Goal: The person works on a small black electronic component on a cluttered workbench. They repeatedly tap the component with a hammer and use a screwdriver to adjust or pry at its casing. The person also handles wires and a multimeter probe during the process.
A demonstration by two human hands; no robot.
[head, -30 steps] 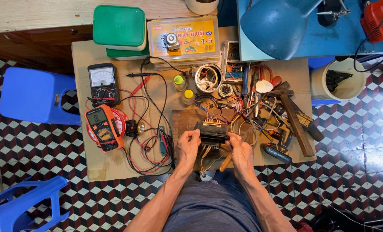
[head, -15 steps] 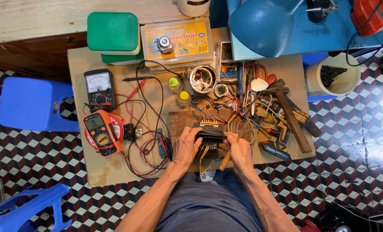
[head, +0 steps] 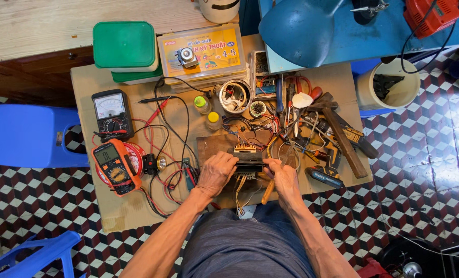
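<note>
While both hands close on it, the small transformer (head: 248, 158) sits on a wooden board (head: 214, 145) near the bench's front edge, at its middle. Left hand (head: 216, 174) curls its fingers against the transformer's left side; right hand (head: 282, 176) pinches its right end, fingers pressed together. Loose coloured wires (head: 242, 126) trail from it toward the back. A tug could snag them, I judge, or knock the orange multimeter (head: 115, 167) by the left edge, whose red leads (head: 160, 180) lie close.
</note>
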